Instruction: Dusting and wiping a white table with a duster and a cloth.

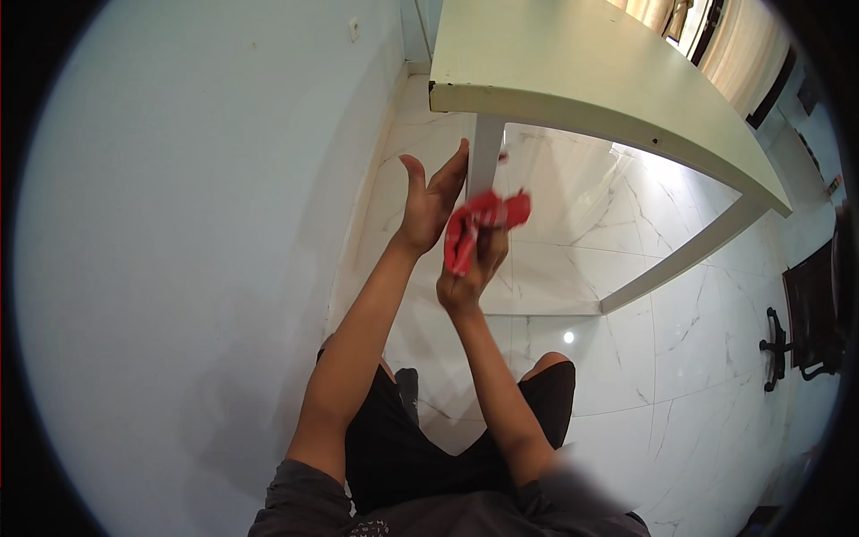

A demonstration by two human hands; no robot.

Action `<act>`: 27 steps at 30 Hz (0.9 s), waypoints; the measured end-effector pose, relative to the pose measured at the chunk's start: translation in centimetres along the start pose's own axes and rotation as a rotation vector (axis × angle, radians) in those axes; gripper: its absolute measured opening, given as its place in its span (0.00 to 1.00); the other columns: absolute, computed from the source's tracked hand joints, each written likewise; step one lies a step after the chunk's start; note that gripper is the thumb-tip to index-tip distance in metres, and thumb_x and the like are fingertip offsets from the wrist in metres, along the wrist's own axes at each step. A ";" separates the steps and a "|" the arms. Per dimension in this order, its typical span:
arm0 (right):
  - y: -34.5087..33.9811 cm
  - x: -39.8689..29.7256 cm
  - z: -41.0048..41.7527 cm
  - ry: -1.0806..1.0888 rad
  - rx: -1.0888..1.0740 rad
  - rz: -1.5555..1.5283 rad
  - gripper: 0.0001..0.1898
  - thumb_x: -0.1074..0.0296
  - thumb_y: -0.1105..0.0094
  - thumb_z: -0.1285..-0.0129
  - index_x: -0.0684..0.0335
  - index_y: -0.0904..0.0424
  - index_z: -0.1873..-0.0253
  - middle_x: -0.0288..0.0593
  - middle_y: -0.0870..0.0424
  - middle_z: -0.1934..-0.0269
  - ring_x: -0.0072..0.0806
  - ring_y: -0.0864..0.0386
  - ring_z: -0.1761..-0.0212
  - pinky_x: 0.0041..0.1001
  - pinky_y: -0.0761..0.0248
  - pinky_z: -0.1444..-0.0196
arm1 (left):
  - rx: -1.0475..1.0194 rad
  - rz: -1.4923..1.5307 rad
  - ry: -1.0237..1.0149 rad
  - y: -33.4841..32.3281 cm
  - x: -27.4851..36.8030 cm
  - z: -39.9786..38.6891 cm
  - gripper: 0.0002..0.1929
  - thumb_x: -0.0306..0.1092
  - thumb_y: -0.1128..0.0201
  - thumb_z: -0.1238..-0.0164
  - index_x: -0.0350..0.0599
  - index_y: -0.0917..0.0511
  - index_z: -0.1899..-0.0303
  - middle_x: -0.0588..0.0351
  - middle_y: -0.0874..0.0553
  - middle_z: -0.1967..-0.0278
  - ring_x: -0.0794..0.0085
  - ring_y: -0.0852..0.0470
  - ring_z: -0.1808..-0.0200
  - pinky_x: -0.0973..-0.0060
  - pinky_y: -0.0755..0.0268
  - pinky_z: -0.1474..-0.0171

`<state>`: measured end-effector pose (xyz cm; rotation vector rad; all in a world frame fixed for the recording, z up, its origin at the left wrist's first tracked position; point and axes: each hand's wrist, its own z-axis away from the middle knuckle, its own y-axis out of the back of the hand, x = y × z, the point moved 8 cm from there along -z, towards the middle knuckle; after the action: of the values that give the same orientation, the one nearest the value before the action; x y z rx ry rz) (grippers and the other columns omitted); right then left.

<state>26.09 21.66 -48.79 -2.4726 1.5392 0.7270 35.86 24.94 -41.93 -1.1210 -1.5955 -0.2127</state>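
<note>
My right hand (475, 272) grips a folded red cloth (486, 218) with pale markings, partly blurred, against or just in front of the white table leg (484, 151). The cloth covers part of that leg, and some of my fingers are hidden. To the left, my left hand (433, 198) is spread with the thumb apart and holds nothing; its fingertips touch or nearly touch the leg's left side. Above both hands is the pale tabletop (577, 60), with chipped, dark marks at its near left corner.
A light blue wall (201, 168) with a socket (354, 30) runs close along the left. The table's far leg (684, 252) and a low crossbar (543, 310) stand over marble-patterned floor tiles (684, 356). A dark chair (815, 315) is at the far right.
</note>
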 end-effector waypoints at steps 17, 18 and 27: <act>1.1 -5.5 -11.2 0.305 0.199 0.219 0.25 0.60 0.39 0.44 0.69 0.21 0.44 0.54 0.38 0.32 0.51 0.41 0.35 0.44 0.46 0.35 | 0.184 -0.174 -0.283 -0.5 1.3 0.6 0.42 0.71 0.70 0.28 0.44 0.43 0.29 0.51 0.31 0.33 0.65 0.33 0.32 0.67 0.40 0.30; 1.1 -5.5 -11.4 0.321 0.190 0.217 0.24 0.61 0.40 0.42 0.70 0.22 0.43 0.54 0.36 0.33 0.50 0.41 0.35 0.44 0.46 0.35 | 0.175 -0.310 -0.283 -0.2 1.4 0.6 0.39 0.68 0.68 0.26 0.45 0.43 0.29 0.52 0.32 0.33 0.65 0.32 0.33 0.67 0.40 0.30; 19.2 5.1 -14.7 0.017 0.761 0.320 0.25 0.64 0.53 0.27 0.65 0.38 0.28 0.56 0.38 0.32 0.51 0.40 0.30 0.46 0.43 0.32 | 0.275 -0.623 -0.270 -1.5 0.7 -0.2 0.31 0.62 0.43 0.31 0.41 0.27 0.44 0.54 0.17 0.56 0.74 0.22 0.52 0.75 0.32 0.48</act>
<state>15.96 3.28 -35.74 -1.7017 1.7978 0.0951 34.96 24.38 -40.67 -0.4288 -2.1135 -0.2453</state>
